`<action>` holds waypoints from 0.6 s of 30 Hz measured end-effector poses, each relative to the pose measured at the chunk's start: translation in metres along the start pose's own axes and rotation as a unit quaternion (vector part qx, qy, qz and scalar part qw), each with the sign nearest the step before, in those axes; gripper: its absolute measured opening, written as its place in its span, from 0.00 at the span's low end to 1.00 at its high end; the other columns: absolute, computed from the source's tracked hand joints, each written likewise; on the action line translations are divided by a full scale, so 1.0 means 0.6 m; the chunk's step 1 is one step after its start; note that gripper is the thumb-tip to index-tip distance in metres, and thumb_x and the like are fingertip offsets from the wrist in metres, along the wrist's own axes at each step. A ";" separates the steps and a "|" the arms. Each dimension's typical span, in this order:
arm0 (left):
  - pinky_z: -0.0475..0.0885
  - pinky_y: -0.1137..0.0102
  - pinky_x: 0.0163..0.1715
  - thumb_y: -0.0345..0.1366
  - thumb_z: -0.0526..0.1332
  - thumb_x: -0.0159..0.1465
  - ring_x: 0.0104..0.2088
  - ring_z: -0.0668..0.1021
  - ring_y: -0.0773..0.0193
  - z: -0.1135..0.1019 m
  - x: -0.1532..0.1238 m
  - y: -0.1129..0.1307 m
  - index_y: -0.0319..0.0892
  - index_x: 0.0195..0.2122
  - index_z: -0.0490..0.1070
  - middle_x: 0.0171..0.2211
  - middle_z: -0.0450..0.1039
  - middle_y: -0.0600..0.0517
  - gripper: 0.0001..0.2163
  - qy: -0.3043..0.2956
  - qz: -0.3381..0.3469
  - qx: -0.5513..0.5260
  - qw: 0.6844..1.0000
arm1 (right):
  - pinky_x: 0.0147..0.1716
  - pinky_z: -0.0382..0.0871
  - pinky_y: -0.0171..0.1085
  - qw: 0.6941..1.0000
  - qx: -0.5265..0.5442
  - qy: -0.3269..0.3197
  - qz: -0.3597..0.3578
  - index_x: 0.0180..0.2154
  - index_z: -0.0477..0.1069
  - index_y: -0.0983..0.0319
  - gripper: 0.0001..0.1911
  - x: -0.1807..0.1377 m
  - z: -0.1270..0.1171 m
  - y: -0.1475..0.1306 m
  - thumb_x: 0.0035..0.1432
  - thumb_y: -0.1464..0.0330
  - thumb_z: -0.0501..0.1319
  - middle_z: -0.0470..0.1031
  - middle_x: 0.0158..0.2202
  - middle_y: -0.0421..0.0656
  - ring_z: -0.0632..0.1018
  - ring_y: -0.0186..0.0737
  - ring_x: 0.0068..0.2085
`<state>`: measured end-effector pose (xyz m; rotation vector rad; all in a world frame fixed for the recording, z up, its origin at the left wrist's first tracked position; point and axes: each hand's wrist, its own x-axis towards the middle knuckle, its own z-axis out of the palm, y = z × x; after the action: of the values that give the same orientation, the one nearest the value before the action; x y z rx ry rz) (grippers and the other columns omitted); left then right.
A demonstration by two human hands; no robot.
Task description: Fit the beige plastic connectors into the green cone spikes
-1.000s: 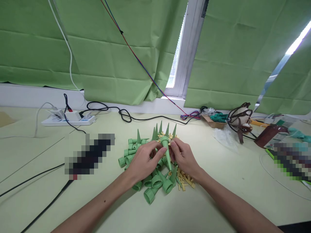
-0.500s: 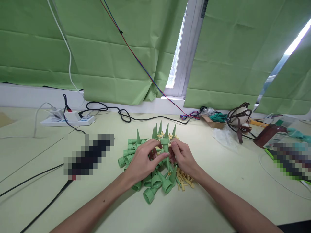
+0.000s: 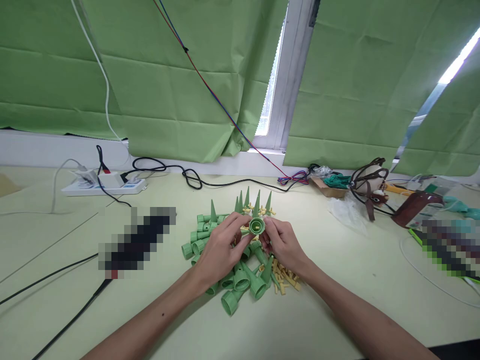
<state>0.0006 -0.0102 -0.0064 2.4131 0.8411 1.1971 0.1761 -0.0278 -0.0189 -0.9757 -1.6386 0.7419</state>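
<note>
Green spike: held in the centre of the frame, just below the middle, its round mouth in plain view (image 3: 257, 221); a small yellow piece (image 3: 257, 227) shows inside.
Left-hand grip: the left hand (image 3: 224, 245) is clamped on the spike's left side between thumb and fingers.
Right-hand grip: the right hand (image 3: 282, 240) has curled fingers close by the spike's right side; I cannot tell whether they pinch anything.
Holding it well: best keep the left hand firm below the rim, the mouth unblocked and square to the eye, and let the right-hand fingers work lightly, as the narrow stem would probably twist under a hard push.
Direction: the mouth faces the viewer; the long axis runs nearly along the line of sight, with the tip hidden behind.
Desk (image 3: 318, 310): other green spikes (image 3: 229, 301) lie at lower centre, yellow pegs (image 3: 285, 279) just right of them.
</note>
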 end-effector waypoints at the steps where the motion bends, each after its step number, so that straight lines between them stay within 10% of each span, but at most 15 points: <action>1: 0.66 0.73 0.29 0.31 0.55 0.68 0.28 0.69 0.69 0.000 0.001 0.000 0.43 0.47 0.67 0.37 0.69 0.51 0.08 0.003 -0.008 0.005 1.000 | 0.22 0.62 0.34 1.000 -0.002 0.002 -0.002 0.23 0.60 0.60 0.25 0.000 0.000 0.000 0.70 0.56 0.45 0.63 0.19 0.37 0.67 0.32 0.20; 18: 0.64 0.73 0.25 0.43 0.51 0.69 0.24 0.69 0.67 -0.005 0.011 0.010 0.43 0.36 0.65 0.25 0.67 0.56 0.11 -0.007 -0.173 -0.131 0.976 | 0.22 0.60 0.33 0.999 -0.042 0.031 -0.008 0.28 0.62 0.59 0.20 0.002 -0.003 -0.004 0.70 0.57 0.48 0.61 0.17 0.34 0.65 0.32 0.18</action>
<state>0.0035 -0.0106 0.0024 1.9647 0.9815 1.0781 0.1774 -0.0281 -0.0161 -1.0338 -1.6334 0.6299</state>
